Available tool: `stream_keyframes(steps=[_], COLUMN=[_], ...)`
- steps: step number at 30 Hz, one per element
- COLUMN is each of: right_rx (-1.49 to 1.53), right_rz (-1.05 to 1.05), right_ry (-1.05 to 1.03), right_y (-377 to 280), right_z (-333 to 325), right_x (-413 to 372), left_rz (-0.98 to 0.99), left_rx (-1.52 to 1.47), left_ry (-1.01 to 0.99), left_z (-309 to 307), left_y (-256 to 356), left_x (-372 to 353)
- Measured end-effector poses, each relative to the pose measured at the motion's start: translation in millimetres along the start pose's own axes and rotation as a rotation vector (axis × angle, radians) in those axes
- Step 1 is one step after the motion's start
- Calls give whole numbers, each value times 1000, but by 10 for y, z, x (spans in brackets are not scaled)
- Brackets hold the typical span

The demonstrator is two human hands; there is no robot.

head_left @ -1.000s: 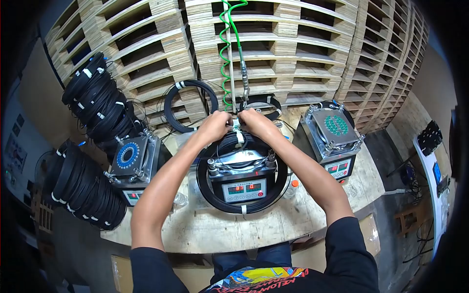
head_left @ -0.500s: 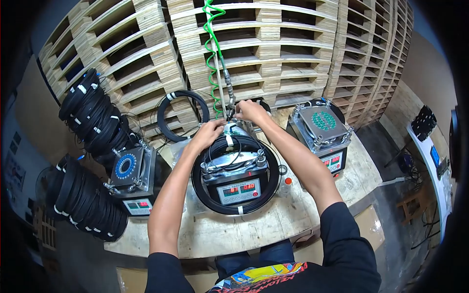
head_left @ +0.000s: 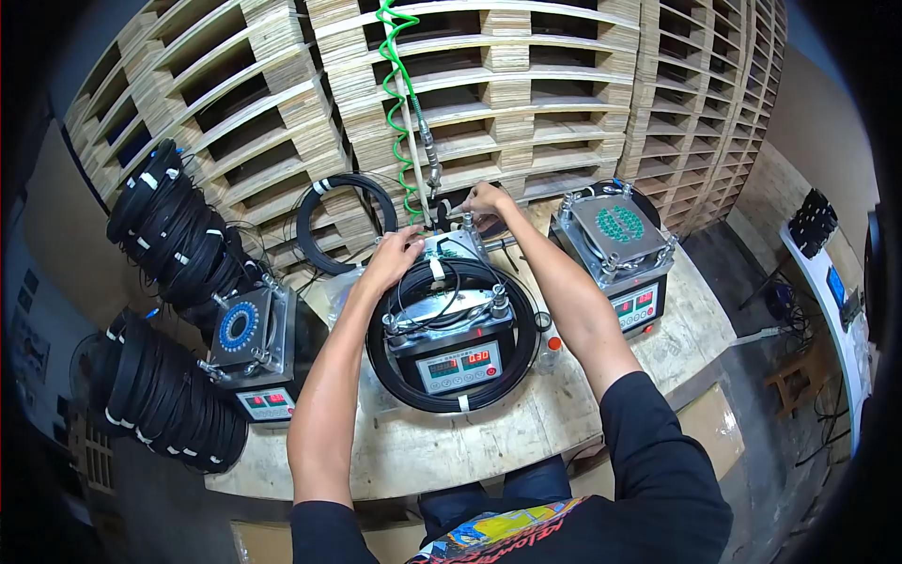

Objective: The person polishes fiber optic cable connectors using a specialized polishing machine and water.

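Observation:
In the middle of the bench stands a metal-topped machine (head_left: pixel 442 334) with a red-digit display (head_left: pixel 458 367). A thick coil of black cable (head_left: pixel 373 362), bound with white ties, rests around its front, and thin cable loops cross its top. My left hand (head_left: pixel 396 256) is at the rear left of the machine's top plate, its fingers bent inward; what they hold, if anything, is too small to make out. Just behind the rear right metal post (head_left: pixel 468 222), my right hand (head_left: pixel 487 201) has its fingers drawn together, their contents hidden.
Similar machines stand left (head_left: pixel 246 320) and right (head_left: pixel 618 235). Stacked black cable coils (head_left: pixel 169 395) fill the left side. Another coil (head_left: pixel 305 226) leans behind. A green spiral air hose (head_left: pixel 393 89) hangs before wooden pallets (head_left: pixel 512 85). A red-capped bottle (head_left: pixel 554 344) sits right of centre.
My right hand has moved slightly back and right, uncovering the metal post. My left hand stays near the same spot. The middle machine's left display digits have changed, and the view has shifted slightly.

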State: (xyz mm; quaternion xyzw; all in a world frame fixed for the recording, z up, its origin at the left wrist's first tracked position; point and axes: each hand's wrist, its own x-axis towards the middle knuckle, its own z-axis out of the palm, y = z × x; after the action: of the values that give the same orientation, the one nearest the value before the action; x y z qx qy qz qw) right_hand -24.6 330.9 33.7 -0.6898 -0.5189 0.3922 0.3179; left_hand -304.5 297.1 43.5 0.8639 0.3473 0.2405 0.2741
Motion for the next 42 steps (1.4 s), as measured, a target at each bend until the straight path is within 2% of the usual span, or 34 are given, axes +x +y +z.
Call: stream_keyframes(steps=[5,7,9,10,11,13,14,15,17,21,23,25,27,29,31,33,34,35,37,38,42], right_rx=[-122,-92,-224,-86,-88,-65,211,427,644,598,558,331,346,219,173,-188,-215,-214,176,288,393], right_rz=[-35,-66,-5,10,10,-690,-344,-217,-248,-335,-314,-302,-287,-382,-306,-209,-117,-117,-268,-245,-319], right_ry=[176,170,521,484,485,517,235,112,-51,-139,-113,-81,-37,84,101,145,75,77,-165,-219,-187], right_y=[-97,34,134,122,258,359,468,395,454,499,451,416,467,669,618,523,380,352,314,279,404], right_z=[127,157,221,242,252,295,204,138,5,-84,-53,-17,39,117,83,33,-31,-45,-98,-133,-50], right_x=[-98,-6,4,-180,-76,-96,-151,-359,-494,-543,-512,-396,-191,245,204,203,34,-48,-176,-305,-285], left_rz=[30,0,14,27,29,39,38,31,22,16,58,58,15,16,19,14,7,8,34,33,30], left_rx=[-29,28,46,63,61,53,50,54,57,66,41,20,41,25,40,-27,-93,-91,-202,-203,-128], left_ry=[-1,-1,11,15,16,-4,-7,-8,-13,-39,6,18,-55,-55,-57,-57,-55,-56,20,22,-25], left_z=[29,17,-1,18,19,21,31,25,16,3,13,13,-10,-27,-35,32,65,106,131,122,75], left_y=[-97,-56,-40,-41,-39,-53,-60,-40,-25,27,0,-9,8,49,88,-74,-139,-204,-219,-206,-114], left_x=[25,3,-10,-27,-21,-24,-32,-34,-50,-63,-59,-66,-50,-73,-93,-25,5,22,17,4,-9])
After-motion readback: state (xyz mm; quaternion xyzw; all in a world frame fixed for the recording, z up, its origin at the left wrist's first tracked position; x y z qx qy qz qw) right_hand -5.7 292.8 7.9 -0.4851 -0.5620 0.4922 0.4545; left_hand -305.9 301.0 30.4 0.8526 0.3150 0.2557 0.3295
